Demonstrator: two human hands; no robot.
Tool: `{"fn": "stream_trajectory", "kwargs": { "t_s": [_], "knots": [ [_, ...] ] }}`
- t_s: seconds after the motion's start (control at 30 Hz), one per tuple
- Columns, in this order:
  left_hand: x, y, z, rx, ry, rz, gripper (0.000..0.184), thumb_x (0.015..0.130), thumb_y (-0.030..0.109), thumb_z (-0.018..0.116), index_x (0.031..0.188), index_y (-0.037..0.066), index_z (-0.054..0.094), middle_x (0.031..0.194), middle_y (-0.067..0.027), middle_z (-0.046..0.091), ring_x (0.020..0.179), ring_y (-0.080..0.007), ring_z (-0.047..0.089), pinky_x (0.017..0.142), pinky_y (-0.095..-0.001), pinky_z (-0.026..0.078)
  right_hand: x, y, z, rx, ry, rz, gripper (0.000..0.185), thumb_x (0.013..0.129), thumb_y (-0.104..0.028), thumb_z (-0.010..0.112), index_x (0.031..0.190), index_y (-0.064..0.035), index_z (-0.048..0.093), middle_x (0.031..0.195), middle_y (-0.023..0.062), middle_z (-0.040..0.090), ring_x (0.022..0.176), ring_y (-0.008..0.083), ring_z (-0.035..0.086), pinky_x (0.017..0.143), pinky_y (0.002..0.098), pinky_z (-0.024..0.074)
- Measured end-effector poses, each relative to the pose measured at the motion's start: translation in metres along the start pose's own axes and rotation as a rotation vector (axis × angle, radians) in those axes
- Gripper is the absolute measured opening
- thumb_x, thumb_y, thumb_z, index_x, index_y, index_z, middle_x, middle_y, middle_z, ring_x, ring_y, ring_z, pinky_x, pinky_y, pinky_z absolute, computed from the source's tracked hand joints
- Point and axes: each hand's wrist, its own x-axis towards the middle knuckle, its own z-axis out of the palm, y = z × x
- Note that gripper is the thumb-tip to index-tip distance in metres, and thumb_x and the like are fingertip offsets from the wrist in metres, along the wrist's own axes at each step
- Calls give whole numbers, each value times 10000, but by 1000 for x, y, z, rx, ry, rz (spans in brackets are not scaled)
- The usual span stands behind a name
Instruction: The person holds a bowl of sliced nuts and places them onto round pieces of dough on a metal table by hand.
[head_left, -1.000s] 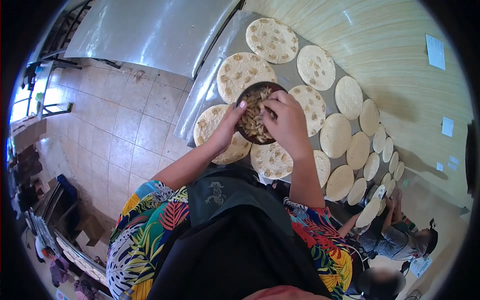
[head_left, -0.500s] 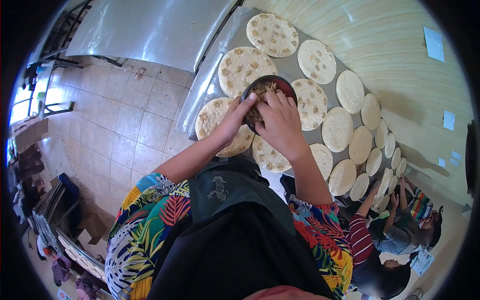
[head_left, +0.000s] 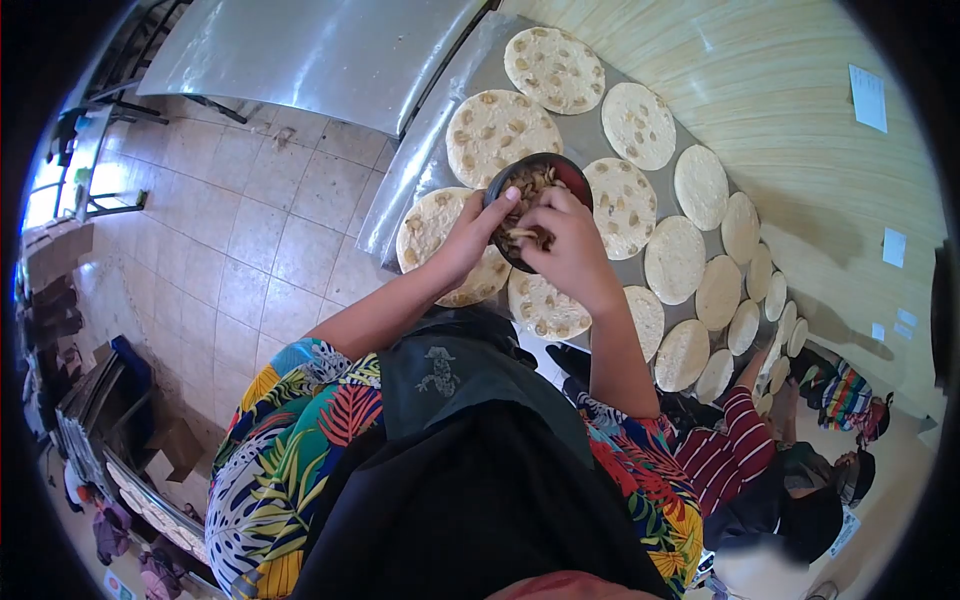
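Observation:
My left hand (head_left: 468,238) grips a dark bowl (head_left: 573,178) by its left side, thumb over the rim. Brown sliced mushrooms (head_left: 532,187) fill much of the bowl, whose inside is reddish. Reaching in from the right, my right hand (head_left: 572,245) has its fingers closed on some mushroom slices. Below and around the bowl lie round, pale pizza bases covered in a light spread. Mushroom slices dot several near ones, such as the pizza base (head_left: 503,132) behind the bowl and the pizza base (head_left: 622,205) to its right.
More pizza bases (head_left: 674,260) without visible mushrooms run along the metal table (head_left: 575,140) to the right. A wood-patterned wall (head_left: 790,110) borders its far side. People in a striped sleeve (head_left: 735,440) and other clothes work farther along. Another metal table (head_left: 300,60) stands at upper left.
My right hand's fingers have drawn back slightly toward the bowl's near right side, showing more of the mushrooms. The people at lower right have shifted.

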Motion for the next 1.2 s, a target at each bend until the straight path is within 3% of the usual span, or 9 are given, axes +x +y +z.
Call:
{"fn": "stream_trajectory", "kwargs": {
  "t_s": [0.1, 0.17, 0.2, 0.27, 0.4, 0.63, 0.8, 1.03, 1.2],
  "knots": [
    [-6, 4, 0, -23, 14, -1, 664, 907, 518, 496, 1311, 6, 374, 1214, -111, 515, 1117, -178, 500, 969, -326, 385, -3, 11, -1, 387, 39, 97, 141, 730, -44, 662, 835, 47, 633, 921, 95, 573, 849, 215, 589, 734, 318, 474],
    [-8, 6, 1, -39, 79, 24, 783, 862, 543, 558, 1266, -99, 364, 1190, -185, 500, 1126, -213, 476, 974, -312, 369, -5, 19, 2, 723, 67, 213, 108, 836, -11, 588, 915, 50, 629, 970, 68, 617, 821, 123, 612, 696, 251, 502],
    [-8, 7, 0, -37, 71, 26, 783, 862, 543, 558, 1266, -99, 364, 1190, -185, 500, 1126, -213, 476, 974, -312, 369, -3, 19, -1, 719, 74, 214, 108, 836, -11, 588, 915, 50, 629, 970, 68, 617, 821, 123, 612, 696, 251, 502],
    [-9, 4, -2, -60, 74, -12, 803, 863, 546, 554, 1293, -96, 339, 1216, -192, 487, 1148, -226, 467, 986, -317, 360, -3, 18, -8, 1216, 19, 472, 136, 848, 5, 560, 963, 39, 624, 924, 80, 629, 783, 141, 623, 692, 258, 521],
    [-10, -3, -4, -47, 54, -3, 790, 865, 551, 547, 1291, -85, 351, 1212, -175, 493, 1138, -214, 476, 975, -327, 372, -4, 19, -10, 1476, 1, 493, 165, 875, -36, 566, 1023, 21, 615, 866, 79, 638, 752, 148, 627, 659, 269, 526],
    [-17, -7, -3, -87, 47, -22, 661, 874, 556, 523, 1254, 24, 423, 1172, -90, 517, 1082, -178, 501, 934, -337, 395, -15, 42, -12, 1433, 54, 484, 188, 889, -47, 552, 1053, 22, 612, 944, 99, 643, 773, 154, 628, 655, 288, 527],
    [-12, -23, -19, -58, 89, -22, 645, 867, 577, 514, 1246, 61, 438, 1165, -85, 518, 1110, -185, 482, 944, -368, 384, -20, 72, -35, 1341, 284, 561, 232, 890, -36, 536, 1105, 24, 602, 1046, 119, 641, 767, 171, 627, 657, 299, 528],
    [-18, -20, -20, -112, 98, -34, 697, 892, 512, 524, 1345, 11, 354, 1252, -124, 492, 1155, -208, 479, 990, -328, 363, 3, 205, -55, 1165, 420, 653, 250, 819, 11, 634, 1065, 25, 600, 895, 83, 640, 728, 148, 608, 681, 282, 525],
    [-16, -16, -17, -102, 149, -42, 715, 893, 516, 519, 1354, -2, 342, 1269, -134, 481, 1181, -218, 463, 1014, -344, 347, 52, 259, -60, 952, 351, 655, 196, 816, 3, 639, 1010, 31, 622, 850, 69, 647, 716, 129, 597, 682, 261, 515]
  ]
}}
